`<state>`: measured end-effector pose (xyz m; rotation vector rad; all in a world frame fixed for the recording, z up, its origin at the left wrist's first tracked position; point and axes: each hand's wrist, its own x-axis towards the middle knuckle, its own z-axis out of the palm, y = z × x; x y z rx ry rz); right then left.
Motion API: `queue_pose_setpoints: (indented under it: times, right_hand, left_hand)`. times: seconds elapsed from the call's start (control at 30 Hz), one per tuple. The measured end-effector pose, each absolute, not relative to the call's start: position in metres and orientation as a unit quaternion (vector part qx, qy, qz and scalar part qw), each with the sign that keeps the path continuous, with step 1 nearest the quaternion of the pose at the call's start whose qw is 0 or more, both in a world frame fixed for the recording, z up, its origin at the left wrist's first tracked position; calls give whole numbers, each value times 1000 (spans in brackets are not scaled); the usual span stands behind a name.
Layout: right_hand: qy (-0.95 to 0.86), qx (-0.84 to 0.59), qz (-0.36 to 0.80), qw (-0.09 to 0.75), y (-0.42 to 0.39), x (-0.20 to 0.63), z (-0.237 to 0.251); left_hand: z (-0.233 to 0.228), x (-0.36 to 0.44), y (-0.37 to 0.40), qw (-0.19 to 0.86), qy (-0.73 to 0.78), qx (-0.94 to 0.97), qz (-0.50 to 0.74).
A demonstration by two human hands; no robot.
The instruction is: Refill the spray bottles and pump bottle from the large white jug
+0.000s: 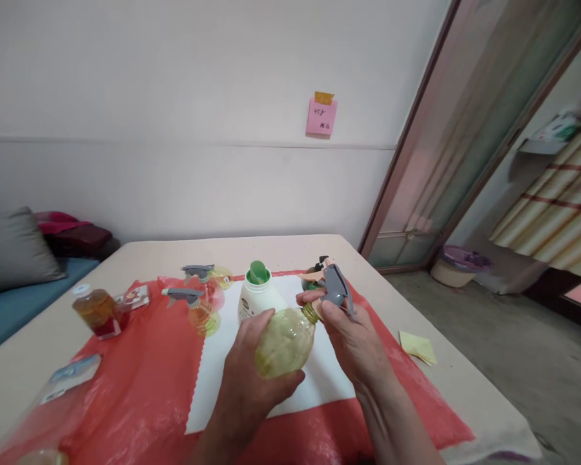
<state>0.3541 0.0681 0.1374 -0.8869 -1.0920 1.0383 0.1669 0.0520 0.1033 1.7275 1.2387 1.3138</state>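
A clear yellow spray bottle (285,343) is tilted in front of me above a white sheet (326,378). Its round body sits in my left hand (246,365), with the fingers wrapped round it. My right hand (351,336) is closed on the grey trigger spray head (336,287) at the bottle's neck. Whether the head is screwed tight I cannot tell. Just behind my left hand stands a white jug (259,297) with a green scoop (258,271) in its mouth. Left of the jug are an orange and yellow spray bottle (201,316) and a pink spray bottle (210,294).
Red plastic film (150,361) lies under the sheet on the pale table. A bottle of amber liquid (99,313) stands at the left, near a clear pouch (70,381). Yellow sticky notes (416,345) lie on the right. A pink note (322,117) is taped to the wall.
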Motion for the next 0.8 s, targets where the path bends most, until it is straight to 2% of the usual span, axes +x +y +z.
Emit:
queue_pose_setpoints:
  times: [0.6, 0.8]
  right_hand:
    - [-415, -352, 505, 670, 73, 338, 131]
    - [-389, -315, 537, 679, 73, 331, 137]
  left_hand:
    - [94, 171, 51, 248, 471, 670, 517]
    - [96, 169, 50, 271, 478, 655, 519]
